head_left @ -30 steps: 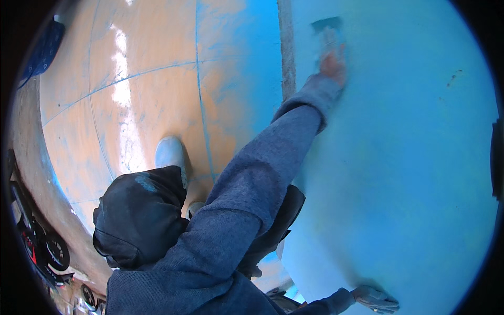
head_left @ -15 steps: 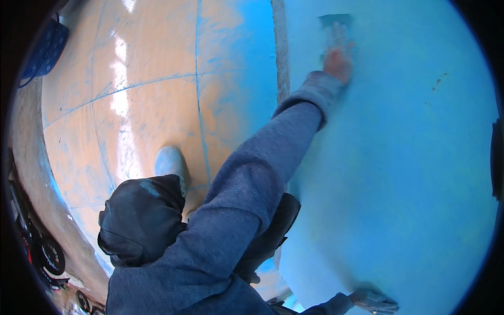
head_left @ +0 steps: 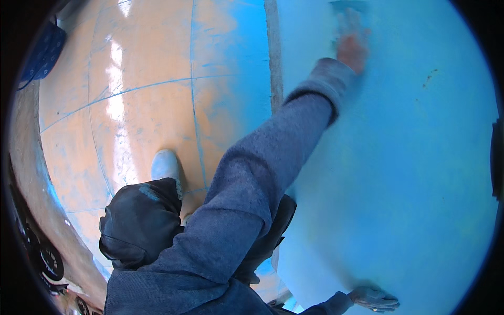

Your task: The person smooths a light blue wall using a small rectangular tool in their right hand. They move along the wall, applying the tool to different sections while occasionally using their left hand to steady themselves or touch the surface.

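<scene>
Blue wall (head_left: 399,157) takes the stroke: the left hand (head_left: 350,48) has its fingers clenched on a flat scraping tool (head_left: 346,13) near the top; the right hand (head_left: 374,298) lies flat, released. Overreaching could tilt the blade and gouge it.

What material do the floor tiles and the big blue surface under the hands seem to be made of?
Floor tiles: probably glazed ceramic or polished stone, since they are glossy with bright glare streaks and thin joints. Blue surface: looks like a matte painted or plastered wall, smooth and without glare; the exact material is unclear.

Bright blue cast, floor (head_left: 121,115) glare, fisheye vignette
</scene>
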Action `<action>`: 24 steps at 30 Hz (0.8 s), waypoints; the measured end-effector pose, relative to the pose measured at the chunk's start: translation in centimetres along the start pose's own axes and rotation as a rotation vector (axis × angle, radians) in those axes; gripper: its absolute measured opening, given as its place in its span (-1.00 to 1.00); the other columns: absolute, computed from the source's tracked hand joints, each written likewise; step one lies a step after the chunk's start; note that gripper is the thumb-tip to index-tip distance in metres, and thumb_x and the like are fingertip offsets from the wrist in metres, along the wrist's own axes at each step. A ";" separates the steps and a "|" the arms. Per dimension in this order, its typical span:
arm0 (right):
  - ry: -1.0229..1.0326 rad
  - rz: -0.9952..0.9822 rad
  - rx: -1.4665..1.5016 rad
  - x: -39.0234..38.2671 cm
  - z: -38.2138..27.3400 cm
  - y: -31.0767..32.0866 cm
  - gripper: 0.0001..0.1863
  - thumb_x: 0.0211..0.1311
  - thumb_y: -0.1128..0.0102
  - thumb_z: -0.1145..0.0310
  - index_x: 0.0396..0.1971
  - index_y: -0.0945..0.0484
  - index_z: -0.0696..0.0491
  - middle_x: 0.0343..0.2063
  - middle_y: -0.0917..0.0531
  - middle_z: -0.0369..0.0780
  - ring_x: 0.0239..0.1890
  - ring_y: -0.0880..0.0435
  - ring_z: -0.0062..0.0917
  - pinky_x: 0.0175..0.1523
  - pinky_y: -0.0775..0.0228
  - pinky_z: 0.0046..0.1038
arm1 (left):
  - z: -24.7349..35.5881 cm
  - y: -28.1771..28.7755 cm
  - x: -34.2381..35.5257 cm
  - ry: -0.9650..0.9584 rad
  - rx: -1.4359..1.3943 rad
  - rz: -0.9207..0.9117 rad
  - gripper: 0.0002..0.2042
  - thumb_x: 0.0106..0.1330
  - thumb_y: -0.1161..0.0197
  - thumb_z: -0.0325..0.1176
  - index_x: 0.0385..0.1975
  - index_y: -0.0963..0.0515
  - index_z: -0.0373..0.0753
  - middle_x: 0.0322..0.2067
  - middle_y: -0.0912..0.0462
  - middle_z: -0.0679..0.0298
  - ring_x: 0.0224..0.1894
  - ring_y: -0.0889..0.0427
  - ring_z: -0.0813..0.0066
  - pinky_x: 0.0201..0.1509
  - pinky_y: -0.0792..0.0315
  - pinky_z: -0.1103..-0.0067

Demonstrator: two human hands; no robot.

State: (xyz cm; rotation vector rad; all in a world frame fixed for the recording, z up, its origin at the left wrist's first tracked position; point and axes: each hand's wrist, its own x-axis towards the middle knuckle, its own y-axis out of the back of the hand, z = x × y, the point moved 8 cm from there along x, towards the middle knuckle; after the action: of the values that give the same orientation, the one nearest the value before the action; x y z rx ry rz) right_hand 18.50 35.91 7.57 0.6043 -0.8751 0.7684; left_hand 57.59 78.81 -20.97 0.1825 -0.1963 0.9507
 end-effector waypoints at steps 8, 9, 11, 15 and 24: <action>-0.029 0.050 0.059 -0.3 0.8 0.0 -0.36 0.32 0.63 -0.04 0.23 -0.06 0.08 0.24 -0.11 -0.11 0.30 0.04 -0.16 0.29 0.17 -0.12 | 3.3 1.1 -11.2 -0.103 -0.302 -0.134 -0.44 0.33 0.19 -0.18 0.26 0.11 -0.28 0.30 0.23 0.03 0.31 0.20 -0.06 0.30 0.30 0.09; -0.014 0.045 0.029 -0.5 1.1 -0.1 -0.36 0.32 0.63 -0.04 0.23 -0.07 0.08 0.24 -0.11 -0.12 0.30 0.04 -0.17 0.29 0.17 -0.12 | 7.8 2.2 -10.9 -0.146 -0.223 -0.205 -0.43 0.32 0.18 -0.18 0.26 0.09 -0.30 0.30 0.22 0.03 0.31 0.20 -0.05 0.30 0.29 0.10; 0.017 0.037 -0.011 -0.2 1.1 0.3 -0.36 0.32 0.63 -0.04 0.23 -0.07 0.07 0.24 -0.11 -0.13 0.30 0.03 -0.18 0.30 0.19 -0.11 | 12.1 3.5 -6.9 -0.212 -0.193 -0.224 -0.43 0.32 0.17 -0.17 0.25 0.07 -0.30 0.30 0.20 0.02 0.32 0.19 -0.03 0.31 0.27 0.13; -0.011 0.027 0.048 -0.3 1.1 0.2 -0.37 0.32 0.61 -0.03 0.23 -0.06 0.07 0.24 -0.11 -0.14 0.31 0.05 -0.21 0.32 0.24 -0.13 | 8.7 4.8 -1.2 -0.088 -0.338 -0.127 -0.44 0.33 0.17 -0.16 0.26 0.06 -0.26 0.29 0.19 0.01 0.32 0.16 0.03 0.32 0.22 0.19; -0.012 0.031 0.063 -0.6 2.3 1.2 -0.40 0.32 0.55 -0.01 0.23 -0.08 0.04 0.26 -0.08 -0.16 0.32 0.07 -0.23 0.33 0.30 -0.16 | 19.0 5.9 -12.5 -0.389 -0.202 -0.159 -0.46 0.30 0.10 -0.22 0.22 -0.03 -0.34 0.28 0.10 0.00 0.31 0.16 -0.02 0.32 0.18 0.18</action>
State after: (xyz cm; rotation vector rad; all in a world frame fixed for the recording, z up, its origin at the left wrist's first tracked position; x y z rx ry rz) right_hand 16.25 34.71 8.39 0.6529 -0.8749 0.8233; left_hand 44.03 67.79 -5.29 0.1923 -0.6252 0.7252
